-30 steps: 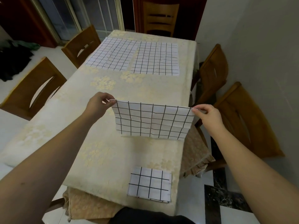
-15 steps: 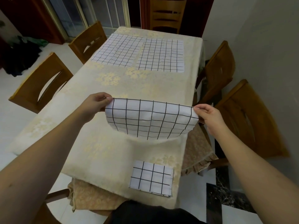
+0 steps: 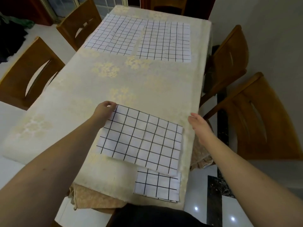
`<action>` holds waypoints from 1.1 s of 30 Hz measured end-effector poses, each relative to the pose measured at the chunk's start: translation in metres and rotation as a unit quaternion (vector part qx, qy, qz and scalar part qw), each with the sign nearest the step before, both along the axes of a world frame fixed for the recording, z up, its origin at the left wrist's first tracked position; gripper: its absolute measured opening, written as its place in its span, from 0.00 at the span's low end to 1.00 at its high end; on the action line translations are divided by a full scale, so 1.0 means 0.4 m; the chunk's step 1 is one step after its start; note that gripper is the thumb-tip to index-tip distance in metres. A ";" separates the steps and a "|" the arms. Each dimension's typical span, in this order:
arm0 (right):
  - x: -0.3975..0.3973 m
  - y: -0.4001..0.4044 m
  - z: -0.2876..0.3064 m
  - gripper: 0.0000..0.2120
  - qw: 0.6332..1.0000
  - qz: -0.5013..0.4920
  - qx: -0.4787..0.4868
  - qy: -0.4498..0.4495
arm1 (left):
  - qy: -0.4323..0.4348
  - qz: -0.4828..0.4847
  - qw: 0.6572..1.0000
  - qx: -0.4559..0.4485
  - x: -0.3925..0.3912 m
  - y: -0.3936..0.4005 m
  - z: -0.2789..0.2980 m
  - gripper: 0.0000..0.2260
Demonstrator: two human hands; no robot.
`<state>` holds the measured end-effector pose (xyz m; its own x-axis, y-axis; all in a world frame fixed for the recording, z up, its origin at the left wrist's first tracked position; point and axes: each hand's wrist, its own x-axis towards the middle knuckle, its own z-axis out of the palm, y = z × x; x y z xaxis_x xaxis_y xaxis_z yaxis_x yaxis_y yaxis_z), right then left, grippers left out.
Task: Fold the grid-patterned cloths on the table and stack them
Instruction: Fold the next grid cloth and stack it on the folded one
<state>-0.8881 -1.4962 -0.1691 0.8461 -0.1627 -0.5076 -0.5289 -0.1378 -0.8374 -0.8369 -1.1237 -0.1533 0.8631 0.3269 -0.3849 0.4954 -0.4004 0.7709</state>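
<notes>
Head view. The half-folded cloth [image 3: 141, 140] lies flat on the bench [image 3: 114, 82], near the bench's right edge; its near edge overlaps the far edge of the folded stack [image 3: 156, 185] at the bench's near right corner. Two unfolded cloths [image 3: 139, 40] lie side by side at the far end; the bench between is open. The left hand [image 3: 105, 110] pinches the half-folded cloth's far left corner. The right hand [image 3: 199, 124] is spread open and holds nothing, just beside that cloth's right edge.
</notes>
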 end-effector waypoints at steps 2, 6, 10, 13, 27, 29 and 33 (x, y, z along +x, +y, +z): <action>-0.006 0.029 -0.035 0.22 1.000 0.008 0.000 0.016 | 0.021 0.009 1.000 0.012 0.015 -0.002 -0.039 0.14; -0.026 0.109 -0.083 0.15 0.997 0.039 0.043 0.047 | 0.075 0.031 0.997 0.008 0.027 0.003 -0.085 0.23; -0.041 0.208 -0.105 0.11 0.986 0.087 0.113 0.082 | 0.140 0.002 0.990 0.010 0.007 0.037 -0.120 0.26; -0.028 0.273 -0.120 0.09 0.973 0.086 0.179 0.115 | 0.150 -0.004 0.988 0.032 -0.011 0.058 -0.135 0.24; 0.037 0.347 -0.144 0.22 0.918 -0.050 0.341 0.196 | 0.161 -0.038 0.986 0.011 -0.071 0.093 -0.127 0.10; 0.037 0.344 -0.142 0.23 0.915 -0.048 0.348 0.198 | 0.156 -0.066 0.986 -0.007 -0.068 0.092 -0.092 0.07; 0.033 0.338 -0.131 0.24 0.914 -0.040 0.355 0.191 | 0.141 -0.151 0.977 -0.046 -0.065 0.058 0.007 0.04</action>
<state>-0.8750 -1.3609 -0.2214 0.5844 0.2701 -0.7652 -0.7865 0.4207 -0.4522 -0.8628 -1.1006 -0.1504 0.7709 0.0267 -0.6364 0.5626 -0.4972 0.6605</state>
